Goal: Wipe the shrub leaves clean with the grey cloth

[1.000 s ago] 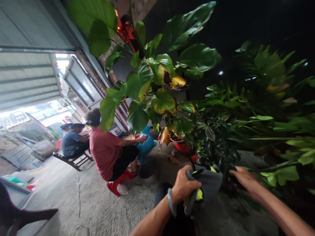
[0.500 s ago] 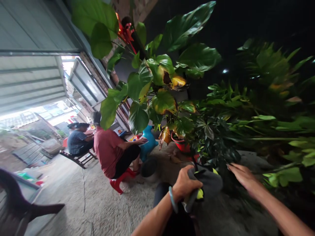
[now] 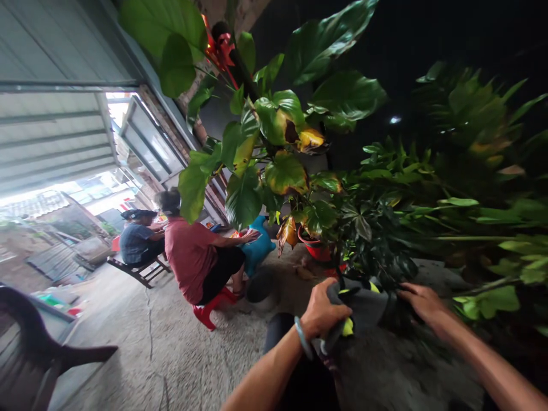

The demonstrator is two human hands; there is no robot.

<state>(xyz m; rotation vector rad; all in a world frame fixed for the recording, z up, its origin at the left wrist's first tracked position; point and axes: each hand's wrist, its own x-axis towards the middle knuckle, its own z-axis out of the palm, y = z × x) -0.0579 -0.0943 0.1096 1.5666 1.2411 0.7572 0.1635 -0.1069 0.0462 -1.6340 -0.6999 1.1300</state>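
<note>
My left hand is closed on a grey cloth item with yellow-green patches, low in the middle of the view. A blue band circles that wrist. My right hand reaches to the right end of the same grey cloth and touches it, fingers curled at its edge among dark leaves. Right behind both hands stands a bushy dark-leaved plant. A tall plant with large green and yellowing leaves rises from a red pot beyond it.
Two people sit at left on the concrete floor area: one in a red shirt on a red stool, another in blue on a wooden bench. A blue object stands by them. A dark chair fills the lower left. Dense foliage crowds the right.
My right hand has moved left and come onto the grey cloth. My left hand keeps its grip on it. The view has shifted slightly.
</note>
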